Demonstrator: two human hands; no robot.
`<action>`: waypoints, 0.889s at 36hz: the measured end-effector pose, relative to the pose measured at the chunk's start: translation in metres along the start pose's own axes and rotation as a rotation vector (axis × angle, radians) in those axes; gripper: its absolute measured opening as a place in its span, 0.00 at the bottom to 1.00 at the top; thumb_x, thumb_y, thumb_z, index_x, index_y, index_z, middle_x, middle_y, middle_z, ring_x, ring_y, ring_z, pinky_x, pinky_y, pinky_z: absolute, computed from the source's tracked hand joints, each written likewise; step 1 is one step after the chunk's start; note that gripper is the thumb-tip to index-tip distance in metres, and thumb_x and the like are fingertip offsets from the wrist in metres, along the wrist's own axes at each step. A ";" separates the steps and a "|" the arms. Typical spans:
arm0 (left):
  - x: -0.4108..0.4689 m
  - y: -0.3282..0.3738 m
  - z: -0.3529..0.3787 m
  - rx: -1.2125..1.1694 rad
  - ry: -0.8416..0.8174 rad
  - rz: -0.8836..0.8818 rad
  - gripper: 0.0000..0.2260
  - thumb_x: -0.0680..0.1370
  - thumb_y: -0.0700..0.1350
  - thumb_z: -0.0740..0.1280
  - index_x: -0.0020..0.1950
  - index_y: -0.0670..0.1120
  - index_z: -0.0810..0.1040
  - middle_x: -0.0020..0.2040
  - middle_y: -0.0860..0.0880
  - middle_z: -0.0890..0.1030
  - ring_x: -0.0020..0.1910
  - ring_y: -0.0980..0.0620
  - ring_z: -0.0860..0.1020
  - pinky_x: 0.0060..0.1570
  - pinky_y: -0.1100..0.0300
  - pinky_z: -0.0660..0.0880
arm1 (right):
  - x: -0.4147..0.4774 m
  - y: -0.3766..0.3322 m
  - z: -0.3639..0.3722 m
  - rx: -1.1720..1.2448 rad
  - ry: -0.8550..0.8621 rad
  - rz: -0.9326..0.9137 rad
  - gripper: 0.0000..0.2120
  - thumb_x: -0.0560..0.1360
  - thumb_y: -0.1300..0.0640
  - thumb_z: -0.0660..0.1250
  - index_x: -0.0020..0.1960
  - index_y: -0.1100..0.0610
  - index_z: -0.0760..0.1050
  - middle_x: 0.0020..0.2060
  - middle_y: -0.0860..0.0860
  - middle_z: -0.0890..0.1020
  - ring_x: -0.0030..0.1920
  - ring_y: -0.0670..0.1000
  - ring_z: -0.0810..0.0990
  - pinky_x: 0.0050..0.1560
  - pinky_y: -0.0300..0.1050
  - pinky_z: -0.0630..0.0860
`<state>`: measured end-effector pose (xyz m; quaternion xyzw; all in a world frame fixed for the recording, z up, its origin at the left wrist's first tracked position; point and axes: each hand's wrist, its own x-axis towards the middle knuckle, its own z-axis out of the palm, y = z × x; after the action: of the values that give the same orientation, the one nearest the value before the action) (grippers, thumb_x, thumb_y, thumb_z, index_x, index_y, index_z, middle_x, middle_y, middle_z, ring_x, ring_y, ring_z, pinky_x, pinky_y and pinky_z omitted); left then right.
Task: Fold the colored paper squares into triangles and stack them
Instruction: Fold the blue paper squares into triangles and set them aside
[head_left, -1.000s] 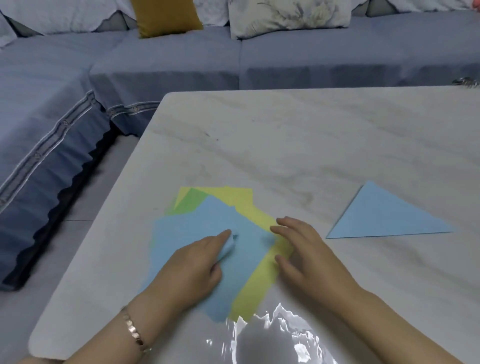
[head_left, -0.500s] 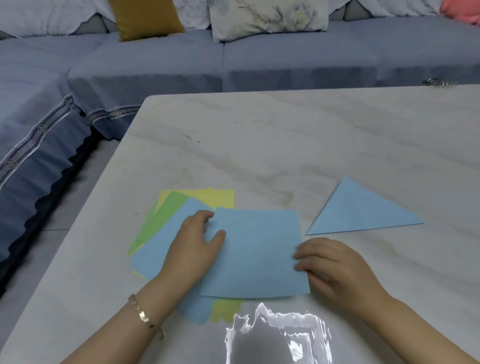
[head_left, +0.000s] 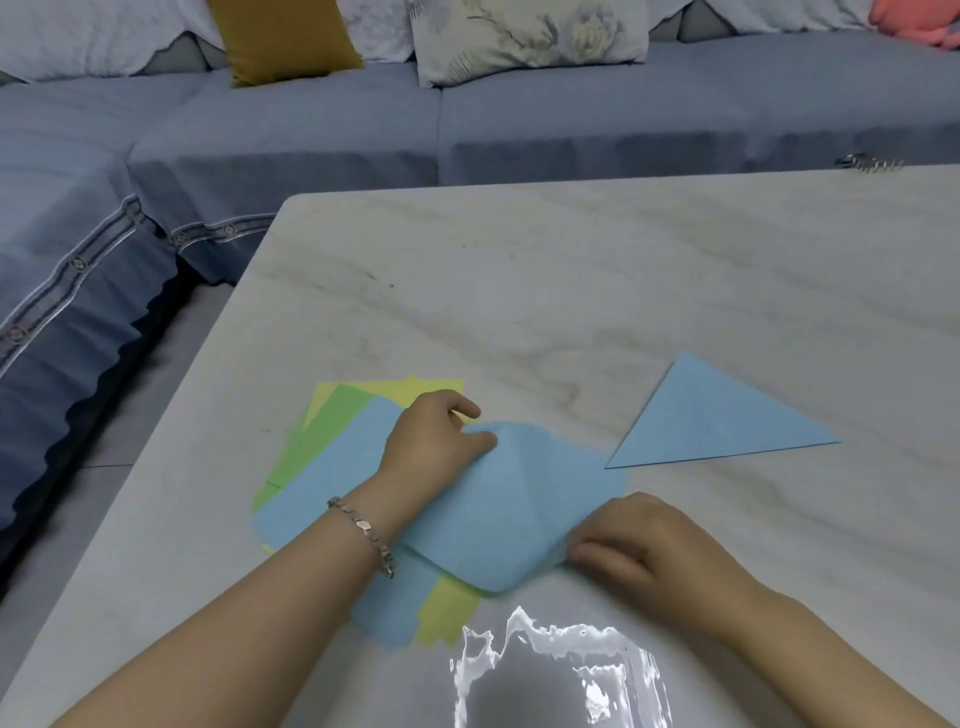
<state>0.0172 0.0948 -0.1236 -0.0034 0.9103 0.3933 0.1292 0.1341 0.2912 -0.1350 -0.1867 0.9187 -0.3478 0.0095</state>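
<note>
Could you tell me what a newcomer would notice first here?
The left hand and right hand pinch a blue sheet at opposite ends, bowing it up on the near side of the table. A folded blue triangle lies flat to its right; a fanned pile of coloured paper lies beneath it.

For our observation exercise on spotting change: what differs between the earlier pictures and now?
The top blue sheet slid right, then bowed up: the left hand pinches and lifts its far corner, the right hand pinches its near corner. The pile and folded blue triangle stayed.
</note>
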 end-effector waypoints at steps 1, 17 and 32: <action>0.000 0.000 -0.001 -0.032 -0.005 0.018 0.10 0.69 0.43 0.72 0.48 0.48 0.78 0.33 0.55 0.69 0.31 0.58 0.69 0.32 0.65 0.66 | 0.002 -0.003 -0.003 0.062 0.050 0.033 0.05 0.72 0.51 0.65 0.43 0.49 0.80 0.38 0.35 0.80 0.41 0.35 0.75 0.46 0.30 0.68; 0.008 0.009 -0.037 -0.237 -0.385 -0.483 0.20 0.65 0.56 0.75 0.47 0.43 0.79 0.39 0.47 0.84 0.37 0.48 0.82 0.37 0.58 0.77 | 0.024 -0.041 -0.023 0.025 -0.137 -0.189 0.15 0.76 0.45 0.60 0.43 0.53 0.81 0.39 0.44 0.83 0.42 0.45 0.81 0.43 0.41 0.72; -0.004 0.010 -0.033 -0.418 -0.128 -0.197 0.07 0.67 0.44 0.76 0.38 0.44 0.81 0.29 0.51 0.82 0.25 0.54 0.79 0.24 0.65 0.76 | 0.023 -0.043 -0.040 0.352 -0.003 0.040 0.03 0.68 0.48 0.69 0.41 0.42 0.80 0.37 0.36 0.82 0.41 0.39 0.80 0.41 0.27 0.70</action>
<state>0.0119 0.0775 -0.0939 -0.0938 0.7944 0.5579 0.2209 0.1209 0.2794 -0.0745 -0.1645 0.8470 -0.5029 0.0505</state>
